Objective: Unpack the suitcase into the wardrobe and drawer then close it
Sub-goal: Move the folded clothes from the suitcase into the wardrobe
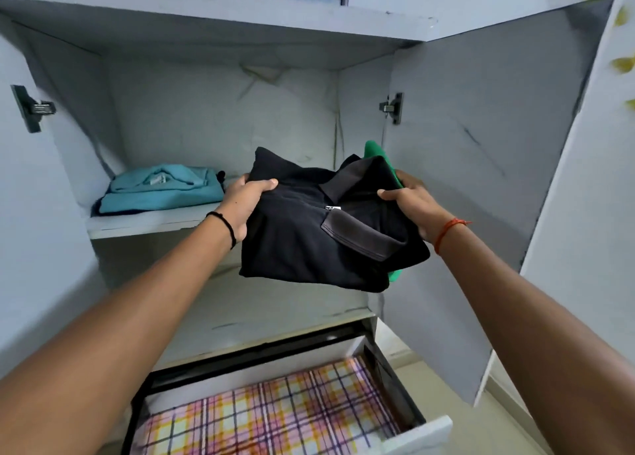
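Pale matte wardrobe (220, 35), left hand (240, 207), right hand (412, 207) gripping soft folded black shirt (309, 248)

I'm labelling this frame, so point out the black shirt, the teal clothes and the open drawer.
black shirt (302, 248), head view, on its folded front below the zip.
teal clothes (165, 190), head view, on top of the stack.
drawer (417, 435), head view, on its white front panel.

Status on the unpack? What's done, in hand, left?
Done: folded teal clothes sit on the wardrobe's upper shelf; a checked cloth lies in the open drawer. In hand: left hand and right hand grip a folded black collared shirt over a green garment. Left: shelve these, close up. Suitcase not in view.
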